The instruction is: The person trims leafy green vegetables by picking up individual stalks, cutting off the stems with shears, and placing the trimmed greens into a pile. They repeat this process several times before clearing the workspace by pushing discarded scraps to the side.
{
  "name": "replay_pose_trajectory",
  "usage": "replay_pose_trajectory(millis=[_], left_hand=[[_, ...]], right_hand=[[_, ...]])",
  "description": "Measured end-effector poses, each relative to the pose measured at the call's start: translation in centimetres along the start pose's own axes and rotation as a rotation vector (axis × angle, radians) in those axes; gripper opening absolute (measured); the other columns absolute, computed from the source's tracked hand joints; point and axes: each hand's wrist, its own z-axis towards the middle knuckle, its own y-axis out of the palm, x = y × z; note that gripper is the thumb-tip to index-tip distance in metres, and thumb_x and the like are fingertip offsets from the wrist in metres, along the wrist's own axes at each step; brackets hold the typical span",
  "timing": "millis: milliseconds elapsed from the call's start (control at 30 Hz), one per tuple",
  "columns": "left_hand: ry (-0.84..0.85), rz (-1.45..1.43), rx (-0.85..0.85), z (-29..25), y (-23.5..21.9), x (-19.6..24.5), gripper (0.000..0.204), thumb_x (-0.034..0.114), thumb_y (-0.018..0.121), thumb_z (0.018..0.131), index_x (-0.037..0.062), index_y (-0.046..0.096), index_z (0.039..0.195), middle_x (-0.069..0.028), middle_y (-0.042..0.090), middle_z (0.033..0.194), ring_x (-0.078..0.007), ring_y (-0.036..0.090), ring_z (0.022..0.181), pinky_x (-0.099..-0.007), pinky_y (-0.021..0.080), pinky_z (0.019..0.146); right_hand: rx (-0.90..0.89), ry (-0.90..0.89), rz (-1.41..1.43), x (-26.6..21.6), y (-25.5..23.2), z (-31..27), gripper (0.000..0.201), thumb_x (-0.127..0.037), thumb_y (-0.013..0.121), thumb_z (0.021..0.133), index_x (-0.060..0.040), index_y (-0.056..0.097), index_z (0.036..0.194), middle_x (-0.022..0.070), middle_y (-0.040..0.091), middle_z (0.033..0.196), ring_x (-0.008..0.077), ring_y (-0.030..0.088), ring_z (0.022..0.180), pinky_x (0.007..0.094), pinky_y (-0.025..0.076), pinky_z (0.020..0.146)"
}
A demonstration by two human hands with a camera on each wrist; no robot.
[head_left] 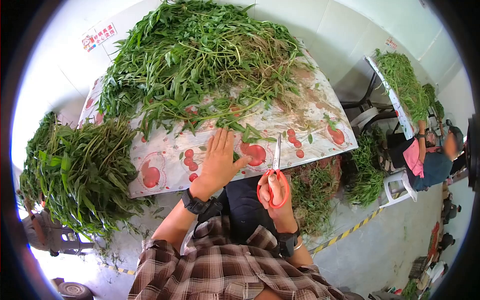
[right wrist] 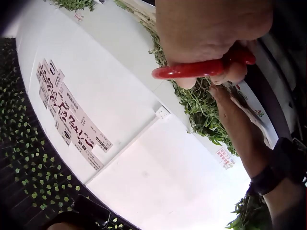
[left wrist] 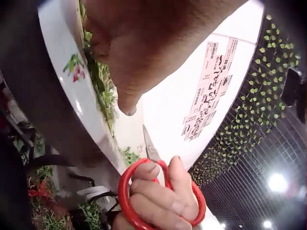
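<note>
My right hand grips a pair of scissors with red handles. Fingers pass through the handle loops, and the metal blades point away from me over the near edge of the table. In the left wrist view the red handle wraps around curled fingers. My left hand is spread with straight fingers over the printed tablecloth, fingertips beside loose green stems. A large heap of leafy green stems covers the back of the table, with brown roots at its right side.
Another leafy pile stands at the table's left. Cut greens lie in a heap below the right edge. Farther right, a seated person works at a second table of greens, near a white stool.
</note>
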Motion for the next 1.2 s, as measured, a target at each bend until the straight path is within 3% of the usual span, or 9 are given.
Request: replay_pose_trajectory(millis=[100, 167, 367, 600, 767, 900, 1200], left_hand=[[-0.022, -0.120, 0.049, -0.2, -0.9, -0.2, 0.079, 0.043, 0.064, 0.086, -0.0117, 0.037, 0.135, -0.0299, 0.039, 0.141, -0.0399, 0.032, 0.136, -0.0478, 0.024, 0.113], [-0.063, -0.266, 0.066, -1.0, -1.9, -0.6, 0.064, 0.025, 0.066, 0.087, -0.0055, 0.040, 0.137, -0.0269, 0.041, 0.141, -0.0397, 0.034, 0.135, -0.0444, 0.030, 0.111], [-0.090, -0.303, 0.190, -3.3, -3.3, -2.7, 0.051, 0.013, 0.067, 0.083, -0.0036, 0.051, 0.128, -0.0218, 0.050, 0.133, -0.0392, 0.043, 0.127, -0.0438, 0.035, 0.107], [-0.107, -0.219, 0.224, -1.9, -6.4, -5.5, 0.049, 0.010, 0.065, 0.082, -0.0035, 0.051, 0.127, -0.0216, 0.052, 0.130, -0.0389, 0.044, 0.125, -0.0424, 0.035, 0.107], [-0.053, 0.018, 0.146, 0.9, -6.5, -9.3, 0.049, 0.012, 0.062, 0.083, -0.0024, 0.049, 0.129, -0.0208, 0.052, 0.129, -0.0378, 0.043, 0.125, -0.0441, 0.037, 0.104], [-0.049, -0.058, 0.064, 2.3, -6.2, -9.9, 0.047, 0.010, 0.060, 0.085, -0.0010, 0.049, 0.130, -0.0206, 0.051, 0.132, -0.0383, 0.042, 0.126, -0.0422, 0.035, 0.106], [-0.081, 0.096, 0.065, 2.8, -6.3, -9.2, 0.037, 0.010, 0.066, 0.080, 0.0058, 0.058, 0.116, -0.0113, 0.059, 0.100, -0.0312, 0.051, 0.101, -0.0412, 0.041, 0.086]], right_hand=[[0.019, -0.017, -0.073, 0.2, -0.4, -0.3, 0.038, -0.038, 0.045, 0.099, -0.0013, 0.053, 0.091, -0.0027, 0.039, 0.051, 0.0063, 0.033, 0.038, 0.0204, 0.026, 0.036], [0.024, 0.005, -0.073, 0.4, -0.4, -0.3, 0.038, -0.037, 0.046, 0.099, -0.0003, 0.052, 0.090, -0.0024, 0.039, 0.051, 0.0067, 0.033, 0.037, 0.0205, 0.026, 0.036], [-0.060, 0.044, -0.080, 0.8, 1.0, 0.0, 0.039, -0.035, 0.050, 0.098, 0.0025, 0.054, 0.090, -0.0013, 0.041, 0.054, 0.0077, 0.037, 0.040, 0.0214, 0.028, 0.038], [-0.077, 0.069, -0.132, 1.0, 1.5, 0.0, 0.041, -0.037, 0.051, 0.098, 0.0030, 0.053, 0.091, -0.0015, 0.039, 0.053, 0.0078, 0.036, 0.040, 0.0216, 0.027, 0.038], [-0.050, 0.074, -0.137, 0.9, 1.5, -0.3, 0.040, -0.036, 0.051, 0.097, 0.0032, 0.054, 0.091, -0.0015, 0.040, 0.053, 0.0077, 0.037, 0.041, 0.0220, 0.027, 0.038], [-0.038, 0.083, -0.116, 0.9, 1.6, -0.3, 0.040, -0.036, 0.051, 0.097, 0.0036, 0.054, 0.091, -0.0011, 0.039, 0.053, 0.0078, 0.037, 0.041, 0.0219, 0.027, 0.038], [-0.049, 0.086, -0.059, 1.3, 0.9, -0.2, 0.032, -0.029, 0.053, 0.098, 0.0023, 0.056, 0.090, -0.0010, 0.045, 0.056, 0.0072, 0.040, 0.042, 0.0213, 0.032, 0.038]])
